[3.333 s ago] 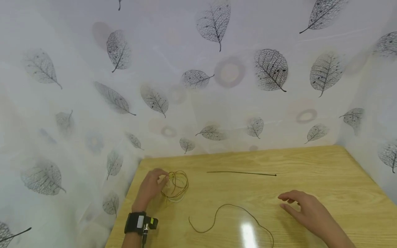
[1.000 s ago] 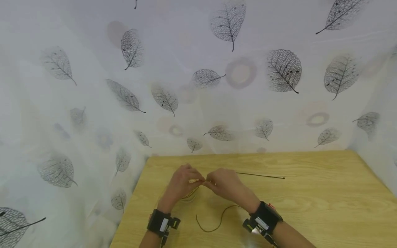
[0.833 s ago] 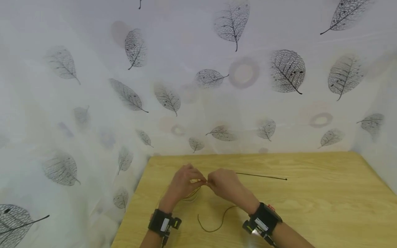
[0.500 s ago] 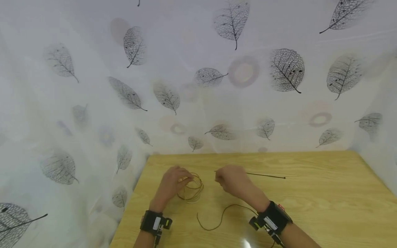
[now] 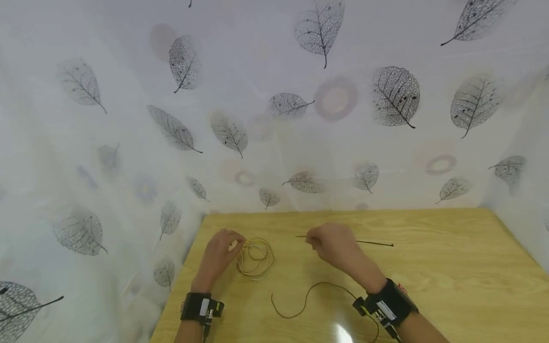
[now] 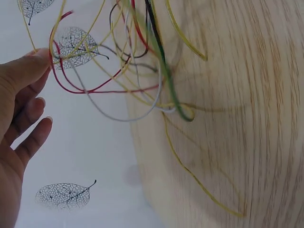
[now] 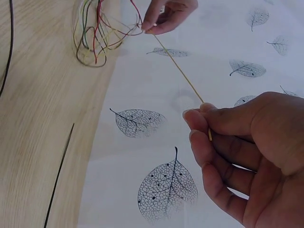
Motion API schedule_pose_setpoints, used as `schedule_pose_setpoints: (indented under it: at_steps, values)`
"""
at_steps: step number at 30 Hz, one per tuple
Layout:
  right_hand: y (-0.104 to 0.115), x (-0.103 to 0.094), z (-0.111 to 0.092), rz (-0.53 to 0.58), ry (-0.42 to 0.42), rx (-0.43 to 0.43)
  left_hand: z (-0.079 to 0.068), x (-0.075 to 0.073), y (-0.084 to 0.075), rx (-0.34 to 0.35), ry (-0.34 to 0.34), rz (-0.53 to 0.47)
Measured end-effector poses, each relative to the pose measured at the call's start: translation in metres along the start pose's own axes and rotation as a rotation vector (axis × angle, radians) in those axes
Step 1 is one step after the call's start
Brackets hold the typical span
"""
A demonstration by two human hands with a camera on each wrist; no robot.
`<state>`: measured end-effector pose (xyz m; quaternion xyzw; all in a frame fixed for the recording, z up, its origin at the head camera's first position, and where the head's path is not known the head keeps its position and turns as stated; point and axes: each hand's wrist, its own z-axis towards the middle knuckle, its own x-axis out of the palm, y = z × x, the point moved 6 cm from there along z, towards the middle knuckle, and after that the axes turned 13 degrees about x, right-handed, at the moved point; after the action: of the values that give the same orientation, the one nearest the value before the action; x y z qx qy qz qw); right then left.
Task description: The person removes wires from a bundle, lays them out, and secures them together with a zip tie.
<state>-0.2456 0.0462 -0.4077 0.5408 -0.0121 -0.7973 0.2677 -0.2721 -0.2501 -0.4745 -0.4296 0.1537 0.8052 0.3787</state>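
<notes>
A loose coil of thin coloured wires (image 5: 273,257) hangs from my left hand (image 5: 218,252) over the back left of the table. My left thumb and index finger pinch it at one side; red, yellow, white, green and dark strands show in the left wrist view. My right hand (image 5: 334,240), to the right of the coil, pinches the end of a yellow wire (image 7: 178,69) between thumb and index finger. That wire runs straight across to my left fingertips, and a short end sticks out past my right fingers.
Behind my right hand lies a thin black strip (image 5: 375,243) with a small head at its right end. A dark curved wire (image 5: 323,282) lies nearer the front of the wooden table (image 5: 450,267). A leaf-printed white curtain (image 5: 317,143) encloses the back and sides.
My right hand came in from the right and met the left at the coil. Since then the hands have drawn apart, left hand and coil leftward, right hand rightward with the yellow wire's end.
</notes>
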Motion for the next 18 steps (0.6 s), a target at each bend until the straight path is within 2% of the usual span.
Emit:
schedule_pose_setpoints:
  at_steps: [6, 13, 18]
  values:
    - [-0.008, -0.008, 0.0, 0.035, 0.024, 0.025, -0.007, -0.005, 0.006, -0.024, -0.027, 0.068]
    - [-0.023, -0.02, -0.007, 0.03, 0.017, 0.052, -0.014, -0.01, 0.017, -0.109, -0.05, 0.051]
    - [-0.039, -0.026, -0.011, 0.032, 0.028, 0.084, -0.016, -0.015, 0.02, -0.13, -0.064, 0.064]
